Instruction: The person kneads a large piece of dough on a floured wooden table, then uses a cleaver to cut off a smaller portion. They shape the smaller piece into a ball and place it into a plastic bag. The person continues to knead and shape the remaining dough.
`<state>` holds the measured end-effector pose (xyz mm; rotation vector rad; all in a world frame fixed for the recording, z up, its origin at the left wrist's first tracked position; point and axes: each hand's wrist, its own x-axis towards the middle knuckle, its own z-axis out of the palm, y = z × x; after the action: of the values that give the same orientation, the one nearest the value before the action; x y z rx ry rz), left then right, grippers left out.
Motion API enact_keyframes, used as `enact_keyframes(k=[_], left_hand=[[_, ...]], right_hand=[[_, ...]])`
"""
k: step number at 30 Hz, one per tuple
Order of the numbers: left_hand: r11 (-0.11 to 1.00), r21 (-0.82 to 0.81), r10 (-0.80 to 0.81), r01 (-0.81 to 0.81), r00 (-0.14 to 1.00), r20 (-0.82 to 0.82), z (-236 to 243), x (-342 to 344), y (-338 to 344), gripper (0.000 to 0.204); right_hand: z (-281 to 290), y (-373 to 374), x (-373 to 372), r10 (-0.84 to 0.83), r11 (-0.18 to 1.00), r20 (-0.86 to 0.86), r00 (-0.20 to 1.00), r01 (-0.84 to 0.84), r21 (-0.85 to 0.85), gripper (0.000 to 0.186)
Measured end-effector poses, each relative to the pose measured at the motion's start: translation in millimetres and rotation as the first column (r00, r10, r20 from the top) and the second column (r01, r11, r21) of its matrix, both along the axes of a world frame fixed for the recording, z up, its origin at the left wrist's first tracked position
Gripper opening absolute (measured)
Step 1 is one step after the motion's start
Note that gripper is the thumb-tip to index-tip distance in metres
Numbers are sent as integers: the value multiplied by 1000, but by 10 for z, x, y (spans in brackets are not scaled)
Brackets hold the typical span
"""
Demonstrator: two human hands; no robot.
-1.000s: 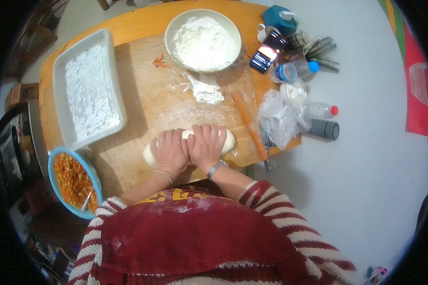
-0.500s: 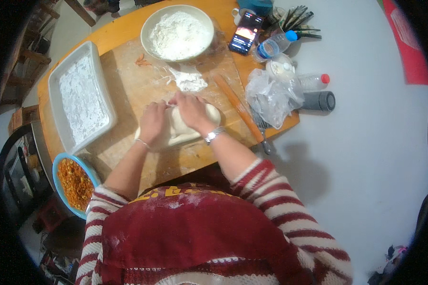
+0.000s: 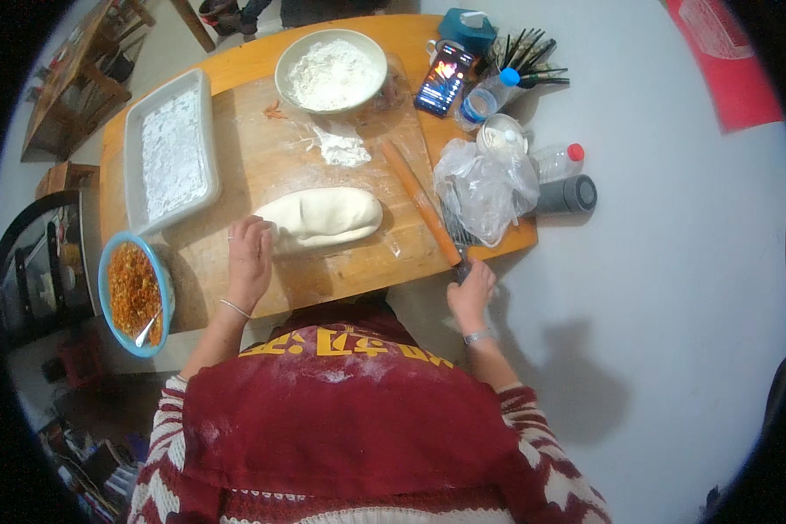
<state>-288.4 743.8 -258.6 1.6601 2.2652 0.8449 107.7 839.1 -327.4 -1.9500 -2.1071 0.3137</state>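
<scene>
A smooth, thick log of white dough (image 3: 327, 216) lies on the floured wooden board (image 3: 236, 157). My left hand (image 3: 251, 258) rests at the dough's left end, fingers loosely bent and touching it; it does not grip it. Off the board's right corner, my right hand (image 3: 472, 295) is closed round the dark handle of a metal tool (image 3: 462, 262). The tool's ridged metal part lies partly under a plastic bag, so its kind is unclear. Beside it, a wooden rolling pin (image 3: 420, 203) slants across the board.
Loose flour (image 3: 342, 147) and a flour bowl (image 3: 334, 74) sit beyond the dough. At left are a floured plastic tray (image 3: 208, 162) and a blue bowl of chopped filling (image 3: 131, 288) with a spoon. A phone (image 3: 445, 80), bottles and a crumpled plastic bag (image 3: 485, 188) crowd the right edge.
Both hands were pressing on the dough. My right hand has left it and moved right to the tool's handle; my left hand has slid to the dough's left end.
</scene>
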Motion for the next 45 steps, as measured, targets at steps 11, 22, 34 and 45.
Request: enact_keyframes(k=[11,22,34,45], left_hand=[[996,90,-19,13,997,72,-134,-29,-143,12],[994,60,83,-89,991,102,-361,-309,43,12],[976,-183,-110,118,993,52,-558,-307,685,28],[885,20,-457,465,861,222,-416,447,1416,12]], right_hand=[[-80,310,283,-5,987,-34,999,0,-159,45],[860,252,197,-183,923,-238,954,84,-375,39],[1174,-506,-1011,-514,807,-649,561,59,-588,34],[1225,-716,-834,-560,813,-626,543,212,-542,23]])
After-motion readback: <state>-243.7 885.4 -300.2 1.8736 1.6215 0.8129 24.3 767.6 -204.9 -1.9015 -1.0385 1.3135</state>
